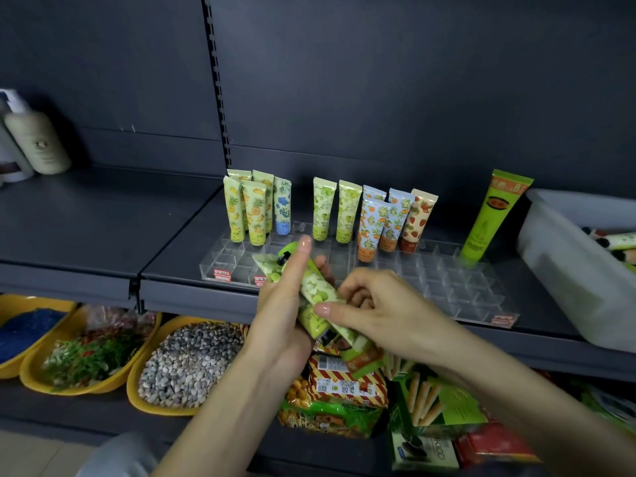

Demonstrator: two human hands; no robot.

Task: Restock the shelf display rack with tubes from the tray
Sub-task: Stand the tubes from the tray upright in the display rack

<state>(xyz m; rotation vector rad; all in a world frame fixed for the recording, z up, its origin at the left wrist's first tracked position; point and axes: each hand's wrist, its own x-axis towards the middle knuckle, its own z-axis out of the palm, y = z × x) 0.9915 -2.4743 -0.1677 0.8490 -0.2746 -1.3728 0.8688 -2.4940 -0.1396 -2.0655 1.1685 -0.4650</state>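
Left hand (282, 304) grips a bundle of small soft plastic tubes w/ pale green apple print (318, 287), fingers curled round them, thumb stretched straight up along the top one; a green cap and a black cap show by the thumb tip. Right hand (375, 304), touching the bundle from the other side, pinches the lower end of one tube btwn thumb and forefinger, the other fingers loosely curled behind. Just beyond both hands lies the clear acrylic display rack w/ square compartments (447, 280) on the dark grey metal shelf (103, 218). Its front cells hold nothing; the back rows hold upright tubes: yellow pineapple-print tubes (254, 215) and a blue-flower tube (283, 210) beyond the left hand, two green apple-print tubes (335, 210) straight ahead, orange-print tubes (371, 225) and a strawberry-print tube (418, 218) beyond the right hand. Further right a tall bright green tube (488, 215) leans – and well apart, at the far right, sits the white plastic tray (568, 263) w/ more tubes inside. Below the hands: snack packets (347, 383).
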